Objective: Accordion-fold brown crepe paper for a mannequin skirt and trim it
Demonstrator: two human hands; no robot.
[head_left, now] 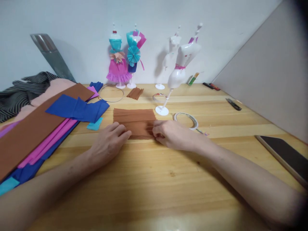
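Note:
A brown sheet of crepe paper (136, 123) lies flat on the wooden table in front of me, with narrow folds stacked along its near edge. My left hand (112, 138) is at its near left corner, fingers bent and closed on the folded edge. At the right end, my right hand (166, 133) pinches the same folded edge between thumb and fingers. The fingertips of both hands are partly hidden. Just beyond my right hand lies a roll of double-sided tape (186, 115), flat on the table.
Brown, pink and blue crepe paper (36, 128) is piled at the left. Two dressed mini mannequins (117, 61) stand by the wall, with a white mannequin (184, 61) nearer. A small pleated brown piece (135, 93), snips (233, 104) and a phone (284, 155) also lie about.

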